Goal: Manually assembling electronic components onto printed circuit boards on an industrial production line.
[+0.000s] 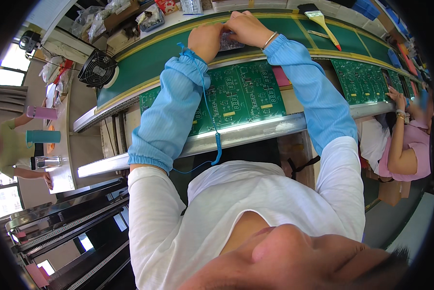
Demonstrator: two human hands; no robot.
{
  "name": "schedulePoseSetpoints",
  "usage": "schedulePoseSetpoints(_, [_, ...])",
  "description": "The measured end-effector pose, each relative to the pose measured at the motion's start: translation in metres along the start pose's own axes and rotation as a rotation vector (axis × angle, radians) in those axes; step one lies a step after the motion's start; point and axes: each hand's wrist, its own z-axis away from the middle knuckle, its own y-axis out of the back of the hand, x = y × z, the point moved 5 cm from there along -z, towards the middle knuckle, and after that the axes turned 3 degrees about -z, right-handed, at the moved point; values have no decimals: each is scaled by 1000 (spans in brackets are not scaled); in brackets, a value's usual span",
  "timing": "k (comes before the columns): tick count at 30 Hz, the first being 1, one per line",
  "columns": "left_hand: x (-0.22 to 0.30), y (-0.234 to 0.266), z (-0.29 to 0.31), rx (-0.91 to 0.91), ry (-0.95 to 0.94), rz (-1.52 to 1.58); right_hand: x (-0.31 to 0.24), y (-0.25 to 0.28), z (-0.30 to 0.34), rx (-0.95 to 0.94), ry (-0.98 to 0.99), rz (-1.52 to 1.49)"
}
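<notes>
Both my hands meet over a small tray of tiny parts (pixel 230 44) on the green work surface beyond the circuit boards. My left hand (pixel 206 41) is at the tray's left side, fingers curled inward and mostly hidden behind its back. My right hand (pixel 250 29) reaches over the tray from the right, fingers bent and close to the left fingertips. Whatever they pinch is too small or hidden to name. Nearer to me, a green circuit board panel (pixel 234 94) with digit displays lies across the metal rails. A blue coiled cord (pixel 218 147) runs from my left wrist.
A brush (pixel 318 19) lies on the green surface at right. A black fan (pixel 97 69) stands at left. Another board panel (pixel 357 82) rests on the rails at right, by a co-worker's hands (pixel 396 99). The front metal rail (pixel 246 129) crosses before me.
</notes>
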Motion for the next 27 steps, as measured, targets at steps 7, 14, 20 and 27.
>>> schedulePoseSetpoints(7, [7, 34, 28, 114, 183, 475, -12, -17, -2, -137, -46, 121])
schedulePoseSetpoints(14, [0, 7, 70, -273, 519, 1321, -7, -3, -3, 98, -79, -183])
schedulePoseSetpoints(20, [1, -3, 77, -286, 503, 1341, -11, 26, 24, 127, -96, -411])
schedulePoseSetpoints(27, [13, -19, 81, -276, 418, 1044, -1, 35, 100, 16, -374, -659])
